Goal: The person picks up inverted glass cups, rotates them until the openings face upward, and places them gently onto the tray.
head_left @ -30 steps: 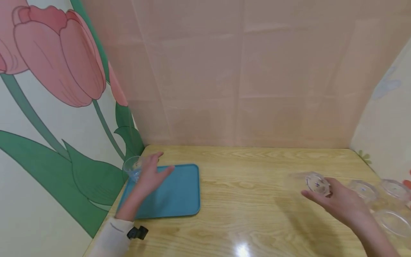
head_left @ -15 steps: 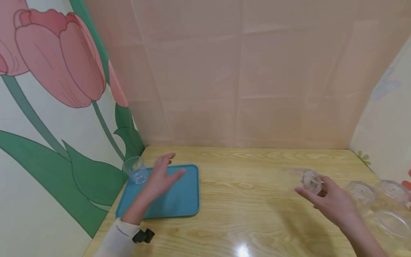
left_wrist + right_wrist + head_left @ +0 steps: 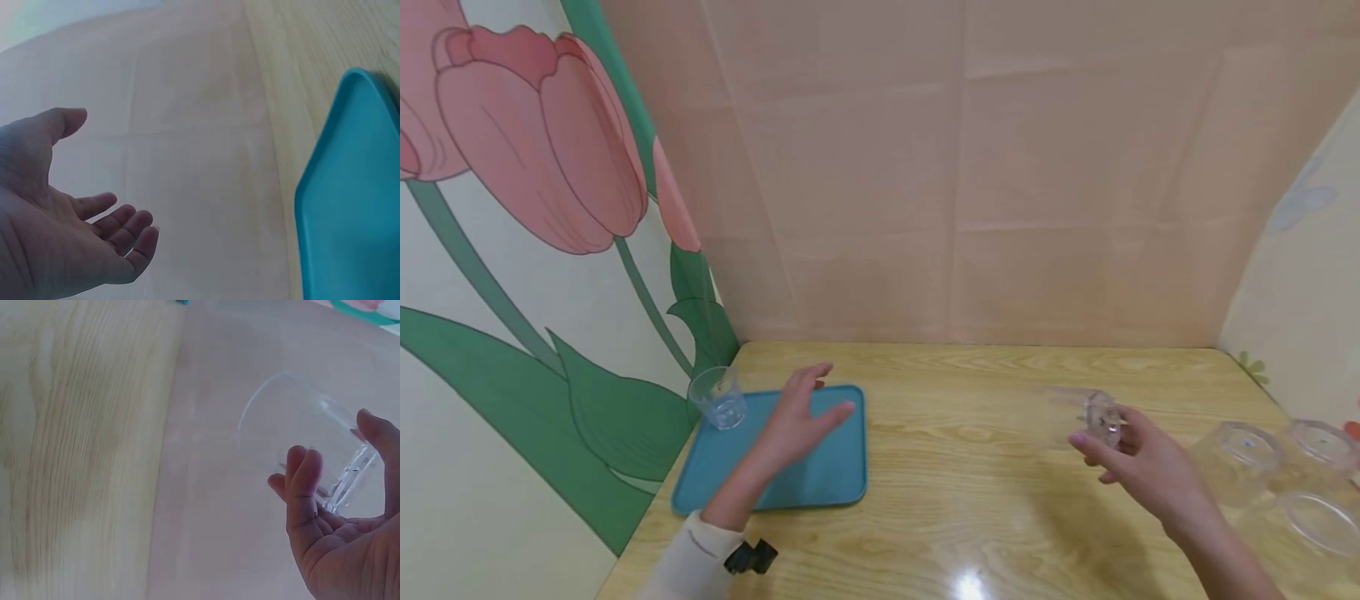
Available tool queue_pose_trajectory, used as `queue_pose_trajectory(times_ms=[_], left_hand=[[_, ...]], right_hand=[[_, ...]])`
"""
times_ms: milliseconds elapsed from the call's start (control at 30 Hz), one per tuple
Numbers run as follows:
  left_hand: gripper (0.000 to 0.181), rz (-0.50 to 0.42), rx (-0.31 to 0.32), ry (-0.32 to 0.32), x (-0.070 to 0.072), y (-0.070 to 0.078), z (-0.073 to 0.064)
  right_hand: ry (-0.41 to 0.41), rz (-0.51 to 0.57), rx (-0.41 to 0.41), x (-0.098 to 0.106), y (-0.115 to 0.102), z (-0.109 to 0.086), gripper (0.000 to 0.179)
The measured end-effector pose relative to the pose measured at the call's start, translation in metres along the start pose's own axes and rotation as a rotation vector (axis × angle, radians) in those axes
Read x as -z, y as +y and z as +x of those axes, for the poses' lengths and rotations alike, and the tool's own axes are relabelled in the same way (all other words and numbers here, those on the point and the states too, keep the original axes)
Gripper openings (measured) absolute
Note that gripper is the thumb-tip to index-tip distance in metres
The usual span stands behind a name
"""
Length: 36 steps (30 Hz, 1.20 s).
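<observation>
A clear plastic cup (image 3: 306,431) lies sideways in the grip of my right hand (image 3: 1153,467), above the right half of the table. Fingers and thumb curl round its thick base, and in the head view its mouth points left. My left hand (image 3: 797,425) hovers over the blue tray (image 3: 842,492), holding nothing, its thumb apart and its fingers loosely bent. On the tray's far left corner stands another clear cup (image 3: 722,400), upright, left of that hand. In the left wrist view the palm (image 3: 56,237) shows bare, with the tray to its right.
Several clear cups stand upside down at the table's right edge, among them a back cup (image 3: 1247,446) and a front cup (image 3: 1318,521). A flower-painted wall (image 3: 535,333) borders the left side. A pinkish sheet (image 3: 955,208) hangs behind the wooden table (image 3: 955,467).
My left hand has moved right, away from the cup on the tray. My right hand has carried its cup left, tipping it further onto its side.
</observation>
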<state>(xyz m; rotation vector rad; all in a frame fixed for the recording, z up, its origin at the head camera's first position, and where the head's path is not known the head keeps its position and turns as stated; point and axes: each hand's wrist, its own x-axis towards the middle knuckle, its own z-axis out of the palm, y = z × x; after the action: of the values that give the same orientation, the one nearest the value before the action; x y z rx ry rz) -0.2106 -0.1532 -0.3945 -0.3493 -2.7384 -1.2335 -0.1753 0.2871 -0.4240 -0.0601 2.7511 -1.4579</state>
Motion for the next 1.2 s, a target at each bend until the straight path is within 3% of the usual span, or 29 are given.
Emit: queue_pose_trajectory(times_ms=[367, 667, 900, 1200], left_hand=[[0.075, -0.121, -0.008, -0.019, -0.017, 0.015, 0.002], [0.073, -0.180, -0.011, -0.062, -0.030, 0.030, 0.002], [0.075, -0.240, -0.027, -0.126, -0.040, 0.042, 0.001], [0.072, -0.361, -0.021, -0.242, -0.052, 0.048, -0.001]], right_hand=[[0.001, 0.178, 0.030, -0.018, -0.015, 0.002, 0.075], [-0.029, 0.411, 0.097, -0.033, -0.023, 0.005, 0.075], [-0.039, 0.643, 0.164, -0.048, -0.030, 0.006, 0.038], [-0.077, 0.802, 0.208, -0.066, -0.039, 0.006, 0.028]])
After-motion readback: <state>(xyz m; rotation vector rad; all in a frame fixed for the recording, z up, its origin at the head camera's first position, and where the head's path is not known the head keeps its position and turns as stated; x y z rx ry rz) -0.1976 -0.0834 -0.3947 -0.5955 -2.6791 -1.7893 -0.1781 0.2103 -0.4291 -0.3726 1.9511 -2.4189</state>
